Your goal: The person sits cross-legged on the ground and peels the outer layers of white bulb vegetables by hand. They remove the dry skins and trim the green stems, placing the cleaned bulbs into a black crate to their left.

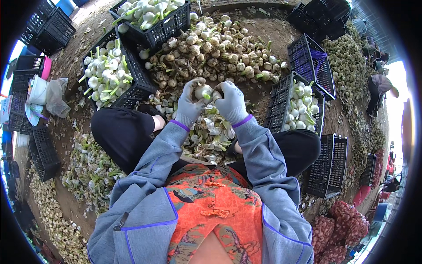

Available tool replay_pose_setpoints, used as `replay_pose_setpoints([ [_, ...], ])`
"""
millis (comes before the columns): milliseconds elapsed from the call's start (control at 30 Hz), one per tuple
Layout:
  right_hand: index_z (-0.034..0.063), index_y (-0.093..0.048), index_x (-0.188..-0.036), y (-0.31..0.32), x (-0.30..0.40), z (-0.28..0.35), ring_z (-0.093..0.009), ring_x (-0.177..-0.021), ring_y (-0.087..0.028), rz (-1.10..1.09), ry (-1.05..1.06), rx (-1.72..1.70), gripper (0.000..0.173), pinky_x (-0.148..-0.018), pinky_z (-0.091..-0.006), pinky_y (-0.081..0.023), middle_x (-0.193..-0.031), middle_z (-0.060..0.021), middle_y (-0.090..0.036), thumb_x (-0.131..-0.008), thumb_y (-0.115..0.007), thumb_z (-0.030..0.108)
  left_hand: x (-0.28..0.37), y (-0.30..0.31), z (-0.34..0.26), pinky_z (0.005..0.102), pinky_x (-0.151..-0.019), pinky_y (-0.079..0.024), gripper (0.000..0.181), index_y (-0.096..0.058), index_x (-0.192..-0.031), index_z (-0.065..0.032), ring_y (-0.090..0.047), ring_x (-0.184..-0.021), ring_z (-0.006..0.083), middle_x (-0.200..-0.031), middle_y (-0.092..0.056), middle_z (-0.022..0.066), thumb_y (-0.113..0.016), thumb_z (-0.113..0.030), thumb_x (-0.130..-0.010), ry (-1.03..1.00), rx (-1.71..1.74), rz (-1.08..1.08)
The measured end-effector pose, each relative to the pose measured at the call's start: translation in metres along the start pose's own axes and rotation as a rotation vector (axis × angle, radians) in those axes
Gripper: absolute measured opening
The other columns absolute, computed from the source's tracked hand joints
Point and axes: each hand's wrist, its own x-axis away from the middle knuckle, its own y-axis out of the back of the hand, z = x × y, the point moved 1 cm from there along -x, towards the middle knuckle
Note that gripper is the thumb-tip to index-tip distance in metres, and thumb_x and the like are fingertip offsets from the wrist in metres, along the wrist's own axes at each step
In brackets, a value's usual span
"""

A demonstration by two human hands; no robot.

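Both of my hands wear pale grey knit gloves with soiled fingertips. My left hand [191, 100] grips a garlic bulb [203, 92] with a short green stem stub that faces me. The fingers of my right hand [229, 99] are bent close at the bulb's right side; whether they pinch a bit of its skin cannot be told. Beyond the hands lies a heap of untrimmed, soil-stained garlic bulbs [211, 49]. Below them, between my legs, are peeled garlic skins [211, 128].
Black plastic crates of cleaned white garlic stand at left [130, 62], upper left [171, 28] and right [280, 102]. An unfilled-looking crate [326, 168] is by my right knee. Garlic skins [89, 171] litter the ground at left. Red mesh sacks [343, 224] lie lower right. A person [379, 89] bends at far right.
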Motion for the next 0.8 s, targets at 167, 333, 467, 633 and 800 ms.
replay_pose_setpoints([
  [167, 0.0, -0.057, -0.085, -0.012, -0.005, -0.013, -0.035, -0.083, -0.057, -0.102, -0.039, -0.001, 0.017, -0.074, -0.0416, -0.045, -0.087, -0.0175, -0.056, -0.077, -0.058, 0.014, -0.003, 0.016, 0.01, 0.027, -0.081, -0.05, 0.028, -0.059, -0.106, 0.001, -0.058, -0.094, 0.0121, -0.108, -0.059, 0.0073, -0.068, -0.005, -0.08, 0.142, 0.164, -0.108],
  [333, 0.0021, -0.061, -0.084, -0.024, -0.016, -0.063, -0.035, -0.084, -0.058, -0.222, -0.29, 0.064, 0.016, -0.076, -0.0414, -0.046, -0.085, -0.0174, -0.06, -0.077, -0.057, 0.016, -0.009, 0.017, 0.02, 0.0393, -0.093, -0.046, 0.028, -0.054, -0.114, 0.0028, -0.055, -0.106, 0.0243, -0.114, -0.058, 0.0136, -0.055, -0.008, -0.089, 0.185, 0.579, -0.031],
  [467, 0.0029, -0.064, -0.101, -0.062, -0.004, -0.124, -0.033, -0.087, -0.061, -0.252, -0.389, -0.145, 0.028, -0.079, -0.0403, -0.047, -0.093, -0.0207, -0.064, -0.08, -0.06, 0.022, -0.019, 0.025, 0.041, 0.043, -0.094, -0.046, 0.035, -0.047, -0.122, 0.0041, -0.055, -0.107, 0.0289, -0.114, -0.057, 0.018, -0.053, -0.006, -0.089, 0.21, 0.8, -0.144],
  [633, 0.0066, -0.047, -0.115, -0.09, -0.003, -0.078, -0.031, -0.095, -0.059, 0.192, -0.848, -1.886, 0.035, -0.077, -0.0494, -0.051, -0.114, -0.016, -0.054, -0.091, -0.053, 0.031, -0.025, 0.012, 0.058, 0.028, -0.092, -0.044, 0.052, -0.034, -0.135, -0.0012, -0.053, -0.11, 0.0177, -0.126, -0.05, 0.012, -0.057, -0.006, -0.089, 0.181, -0.027, 0.055],
  [800, 0.0081, -0.051, -0.101, -0.07, -0.027, -0.122, -0.028, -0.081, -0.059, -0.327, -1.168, -1.892, 0.039, -0.067, -0.0439, -0.052, -0.092, -0.0127, -0.059, -0.094, -0.039, 0.045, -0.025, 0.025, 0.078, 0.0254, -0.091, -0.043, 0.052, -0.037, -0.132, -0.0026, -0.051, -0.107, 0.0154, -0.125, -0.047, 0.0098, -0.06, -0.006, -0.086, 0.27, -0.124, -0.275],
])
